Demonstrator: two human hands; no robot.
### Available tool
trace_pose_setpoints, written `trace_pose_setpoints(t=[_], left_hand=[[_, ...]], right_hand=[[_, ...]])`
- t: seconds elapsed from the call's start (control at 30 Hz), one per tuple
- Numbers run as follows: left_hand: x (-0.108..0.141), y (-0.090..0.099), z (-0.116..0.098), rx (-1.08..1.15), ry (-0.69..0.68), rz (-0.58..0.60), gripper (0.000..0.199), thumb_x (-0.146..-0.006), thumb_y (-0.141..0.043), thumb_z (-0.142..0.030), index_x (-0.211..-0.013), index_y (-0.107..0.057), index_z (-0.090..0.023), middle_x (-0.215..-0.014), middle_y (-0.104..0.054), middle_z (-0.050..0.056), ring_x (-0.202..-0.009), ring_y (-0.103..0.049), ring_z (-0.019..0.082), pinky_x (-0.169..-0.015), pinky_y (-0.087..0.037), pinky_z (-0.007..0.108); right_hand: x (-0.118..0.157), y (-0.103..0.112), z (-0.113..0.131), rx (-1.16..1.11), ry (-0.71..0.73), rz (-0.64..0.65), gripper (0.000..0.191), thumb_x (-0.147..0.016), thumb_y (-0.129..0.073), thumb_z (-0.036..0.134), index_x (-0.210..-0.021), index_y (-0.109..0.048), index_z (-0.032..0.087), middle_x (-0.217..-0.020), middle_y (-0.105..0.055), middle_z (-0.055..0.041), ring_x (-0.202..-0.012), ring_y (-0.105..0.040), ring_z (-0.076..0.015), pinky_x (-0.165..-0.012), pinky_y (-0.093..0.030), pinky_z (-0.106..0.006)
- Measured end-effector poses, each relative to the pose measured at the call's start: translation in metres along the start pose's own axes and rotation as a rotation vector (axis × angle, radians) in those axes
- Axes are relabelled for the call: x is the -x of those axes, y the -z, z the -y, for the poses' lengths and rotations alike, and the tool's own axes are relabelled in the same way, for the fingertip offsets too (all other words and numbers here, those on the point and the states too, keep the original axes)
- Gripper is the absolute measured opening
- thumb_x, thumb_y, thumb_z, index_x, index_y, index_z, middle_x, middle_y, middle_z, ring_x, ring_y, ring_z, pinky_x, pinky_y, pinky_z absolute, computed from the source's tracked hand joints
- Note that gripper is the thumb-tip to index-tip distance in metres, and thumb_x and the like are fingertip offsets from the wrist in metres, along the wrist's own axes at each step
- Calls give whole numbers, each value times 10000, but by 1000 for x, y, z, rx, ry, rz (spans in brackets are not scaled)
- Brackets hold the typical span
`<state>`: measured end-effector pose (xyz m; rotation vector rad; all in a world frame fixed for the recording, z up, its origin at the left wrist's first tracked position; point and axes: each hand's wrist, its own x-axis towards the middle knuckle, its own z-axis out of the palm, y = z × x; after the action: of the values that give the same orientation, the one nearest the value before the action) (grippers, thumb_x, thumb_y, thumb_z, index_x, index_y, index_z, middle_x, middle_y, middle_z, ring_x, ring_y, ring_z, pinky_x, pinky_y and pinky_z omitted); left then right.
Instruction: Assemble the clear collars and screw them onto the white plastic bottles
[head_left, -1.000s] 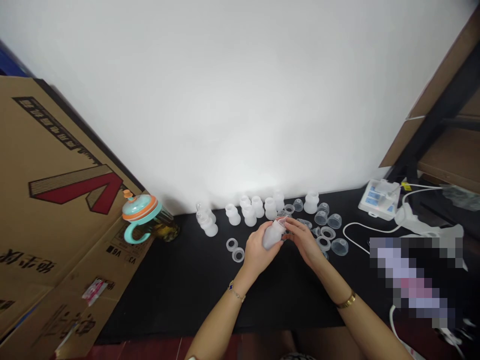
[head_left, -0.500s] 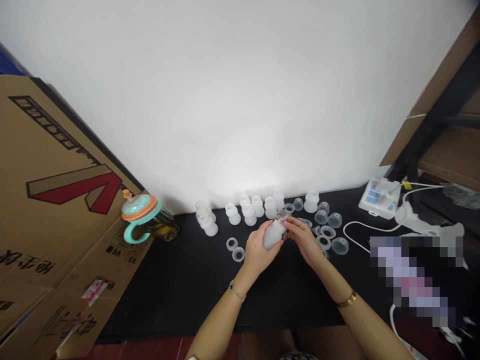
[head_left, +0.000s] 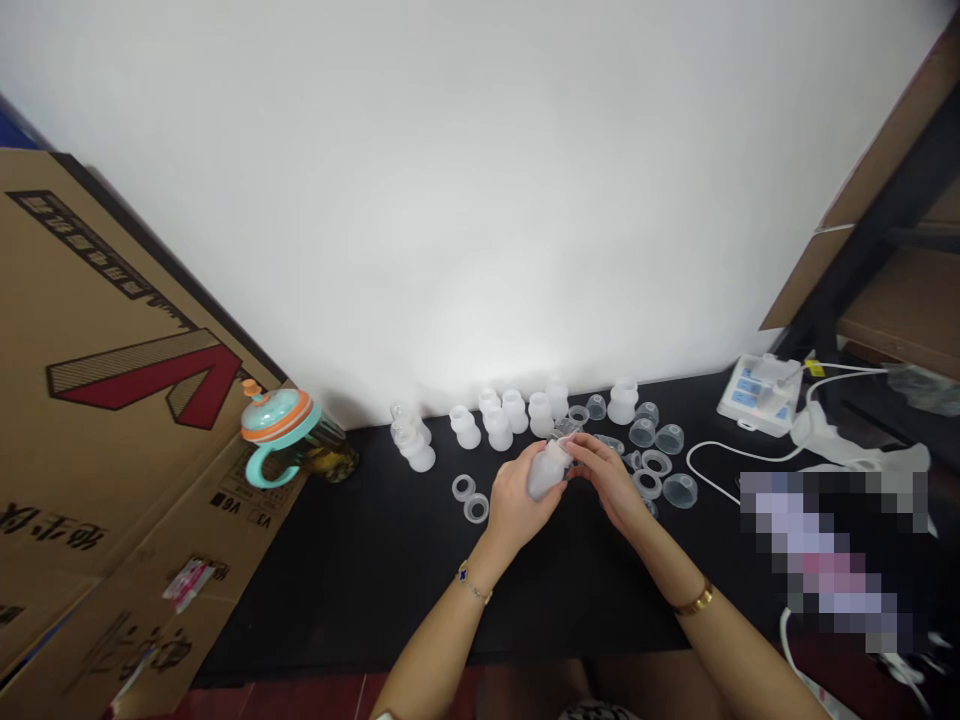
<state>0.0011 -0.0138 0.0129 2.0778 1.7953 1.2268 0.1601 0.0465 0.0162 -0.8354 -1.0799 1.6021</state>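
Observation:
My left hand [head_left: 516, 505] is wrapped round a frosted white baby bottle [head_left: 546, 476], which tilts with its neck toward the upper right. At that neck, the fingers of my right hand [head_left: 609, 478] are closed; a clear piece shows at the bottle's mouth, too small to make out. Several more white bottles [head_left: 499, 428] stand upright behind my hands. Two clear-topped bottles [head_left: 414, 450] are farther left. Left of my left hand lie two translucent rings [head_left: 475, 508]. Beyond my right hand are several clear dome caps [head_left: 669, 439] and more rings [head_left: 647, 486].
A teal and orange lidded cup [head_left: 281, 420] stands at the left beside a large cardboard box [head_left: 112, 420]. On the right are a white power strip [head_left: 759, 395], a white cable [head_left: 720, 450] and a pixelated patch. The black table [head_left: 360, 580] meets a white wall [head_left: 480, 200].
The view has shifted very slightly. Both hands stay on the bottle, with only a tiny change at the fingers by its neck.

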Motion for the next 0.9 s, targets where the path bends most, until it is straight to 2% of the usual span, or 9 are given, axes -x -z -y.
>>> trace_pose_setpoints(t=[0.27,0.9], left_hand=[[0,0,-1,-9,9,25,585,-787,-767,-252,-1322,-533,-260,-1290,-695,42,-1066,-696,260,-954,-560,414],[1,-2,2,-57,-90,-20,583,-803,-753,-263,-1338,-520,-256,-1286,-698,55,-1050,-701,262,-941,-566,417]], right_hand=[[0,1,-1,-3,8,10,278,-761,-816,466,-873,-743,223,-922,-646,-31,-856,-575,-197,-657,-487,-278],[-2,0,-1,20,13,-13,329,-720,-839,507,-774,-683,223,-815,-622,-3,-777,-568,-180,-635,-474,-285]])
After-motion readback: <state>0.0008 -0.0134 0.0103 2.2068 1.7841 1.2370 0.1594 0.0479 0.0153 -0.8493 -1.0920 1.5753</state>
